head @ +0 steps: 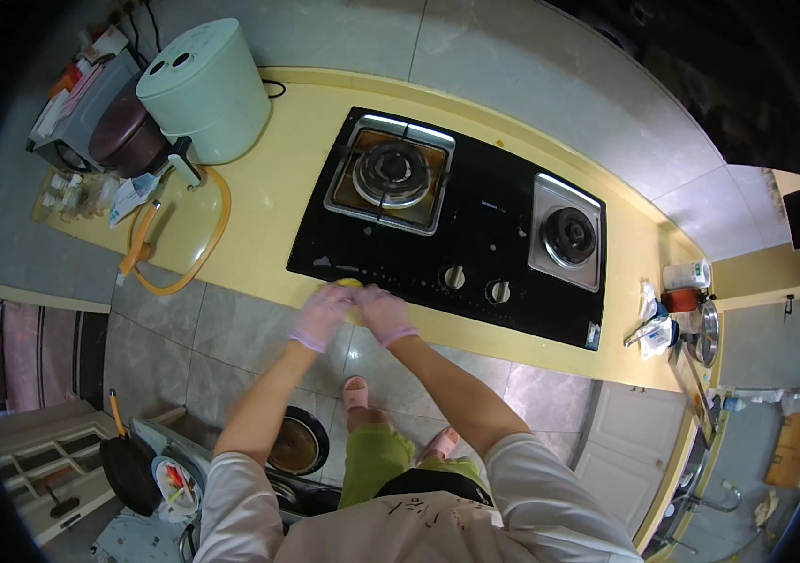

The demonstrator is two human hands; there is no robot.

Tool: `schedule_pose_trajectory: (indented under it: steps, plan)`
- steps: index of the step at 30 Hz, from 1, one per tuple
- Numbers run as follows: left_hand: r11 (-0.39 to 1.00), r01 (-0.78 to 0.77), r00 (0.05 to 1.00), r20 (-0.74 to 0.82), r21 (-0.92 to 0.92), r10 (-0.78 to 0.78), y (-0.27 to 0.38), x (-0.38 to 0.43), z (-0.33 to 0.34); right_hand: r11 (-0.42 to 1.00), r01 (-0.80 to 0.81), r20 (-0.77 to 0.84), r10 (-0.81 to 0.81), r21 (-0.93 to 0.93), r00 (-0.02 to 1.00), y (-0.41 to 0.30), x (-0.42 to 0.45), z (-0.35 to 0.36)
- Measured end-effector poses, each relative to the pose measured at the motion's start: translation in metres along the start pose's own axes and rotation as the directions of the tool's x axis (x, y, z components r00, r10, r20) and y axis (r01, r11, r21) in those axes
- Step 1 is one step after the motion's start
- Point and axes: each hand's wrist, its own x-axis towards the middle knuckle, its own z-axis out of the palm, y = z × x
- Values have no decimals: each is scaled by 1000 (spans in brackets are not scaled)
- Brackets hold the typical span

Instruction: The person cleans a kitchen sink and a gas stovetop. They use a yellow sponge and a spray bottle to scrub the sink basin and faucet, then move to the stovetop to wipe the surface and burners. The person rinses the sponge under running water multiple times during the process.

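At the front edge of the yellow countertop, my left hand and my right hand meet. Both wear thin pink translucent gloves. Between their fingers a bit of a yellow item shows, perhaps a sponge; the rest is hidden. Just beyond lies a black glass gas hob, with whitish wet spots on its front left. Its left burner has a metal pan support and a brown-stained tray. The right burner has no pan support. Two control knobs sit near the front.
A mint-green air fryer, a dark pot and an orange-rimmed glass lid occupy the left; the lid overhangs the edge. A paper roll and a metal lid stand right. Lower down are a frying pan and a dark pan.
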Motion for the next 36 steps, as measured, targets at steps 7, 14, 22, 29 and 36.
schedule_pose_trajectory:
  steps: [7,14,22,29,36]
  plan:
    - [964,-213,956,171,-159,240,174,64,85,983,-177,-2,177,-42,984,150,-144,-57]
    - [937,35,999,23,-346,-29,274,92,125,964,-184,-49,178,-192,983,215,-203,-87]
    - [986,142,978,163,-84,-127,144,36,56,998,47,-32,-48,-44,998,114,-94,-41]
    - [975,220,972,73,41,-222,-7,-17,-12,988,101,-19,-104,-117,994,-20,24,21]
    - [953,293,953,-56,-78,-298,-122,-35,-60,995,-98,161,92,31,983,-115,115,42]
